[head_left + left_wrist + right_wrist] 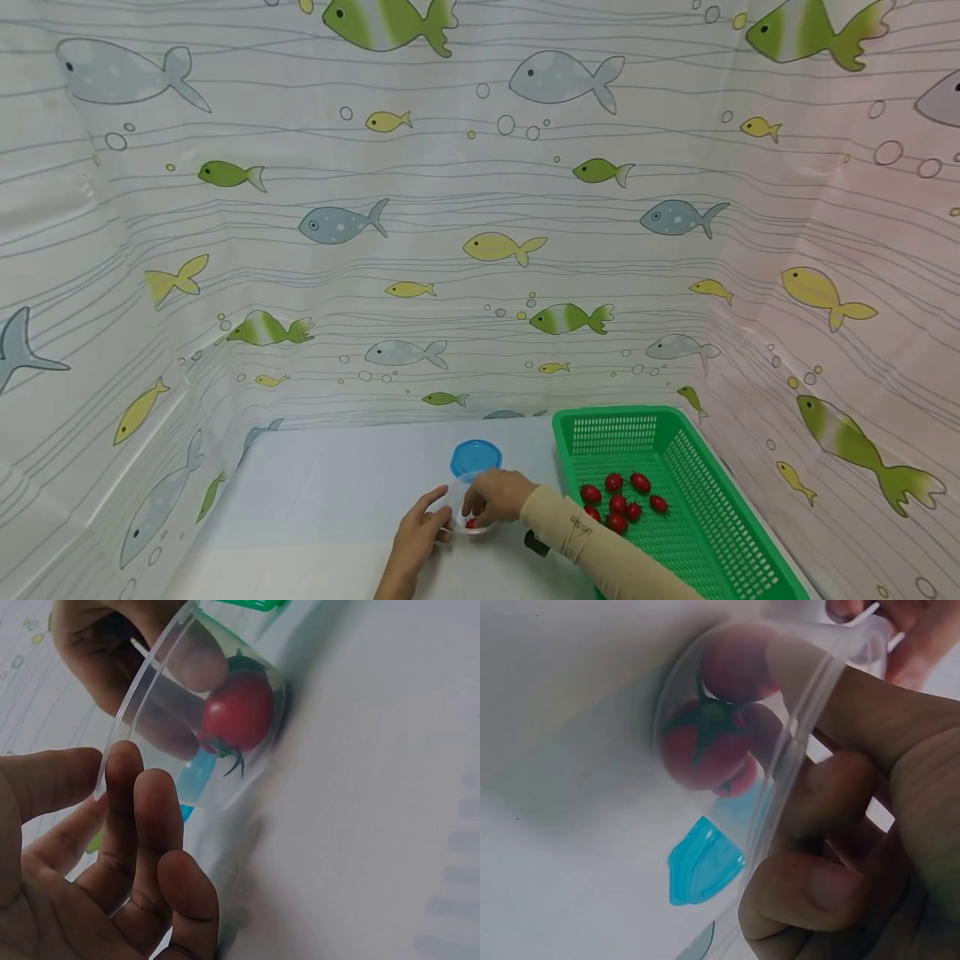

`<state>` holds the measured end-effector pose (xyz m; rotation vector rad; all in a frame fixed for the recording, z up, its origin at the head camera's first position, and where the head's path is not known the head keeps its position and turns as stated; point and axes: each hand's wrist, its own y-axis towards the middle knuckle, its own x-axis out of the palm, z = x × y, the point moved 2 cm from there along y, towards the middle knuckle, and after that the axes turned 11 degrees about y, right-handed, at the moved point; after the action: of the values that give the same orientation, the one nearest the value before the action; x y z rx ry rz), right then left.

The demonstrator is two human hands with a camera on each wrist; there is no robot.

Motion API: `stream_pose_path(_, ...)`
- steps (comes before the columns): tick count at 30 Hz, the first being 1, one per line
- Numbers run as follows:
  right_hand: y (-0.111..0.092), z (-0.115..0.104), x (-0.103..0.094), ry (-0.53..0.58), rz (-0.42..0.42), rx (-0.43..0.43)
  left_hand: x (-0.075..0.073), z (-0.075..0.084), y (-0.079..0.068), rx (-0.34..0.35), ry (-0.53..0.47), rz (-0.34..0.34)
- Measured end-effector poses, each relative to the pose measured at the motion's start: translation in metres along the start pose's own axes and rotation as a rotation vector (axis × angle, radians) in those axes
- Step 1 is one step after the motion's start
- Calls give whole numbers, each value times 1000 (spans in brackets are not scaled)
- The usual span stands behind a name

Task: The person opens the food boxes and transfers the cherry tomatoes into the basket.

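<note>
A clear plastic tub [483, 530] stands on the table, with cherry tomatoes [705, 746] visible through its wall. My left hand [420, 532] pinches the tub's rim between thumb and forefinger, its other fingers loosely bent alongside. From the opposite side my right hand [501, 496] reaches over the rim, and its thumb and fingers are down inside. In the left wrist view they close round a red cherry tomato [238, 712] with a green stalk. The wall blurs exactly where the fingertips meet it. A blue lid [476, 459] lies just behind the tub.
To the right is a green slotted basket [720, 533] holding several more cherry tomatoes [617, 504] near its left side. Fish-patterned sheeting [480, 250] walls the table at the back and both sides. A small black object [536, 543] shows under the right forearm.
</note>
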<state>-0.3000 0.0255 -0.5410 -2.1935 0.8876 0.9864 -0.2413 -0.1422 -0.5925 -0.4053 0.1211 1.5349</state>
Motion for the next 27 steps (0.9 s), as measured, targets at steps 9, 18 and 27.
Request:
stream_pose_path(9, 1, -3, 5, -57, 13, -7, 1, 1, 1, 23, 6, -13)
stream_pose_path(18, -2, -8, 5, -112, 34, -43, 0, 2, 0, 14, 9, -21)
stream_pose_path(27, -2, -10, 8, -186, 59, -61, 1, 2, -1, 10, 9, -18)
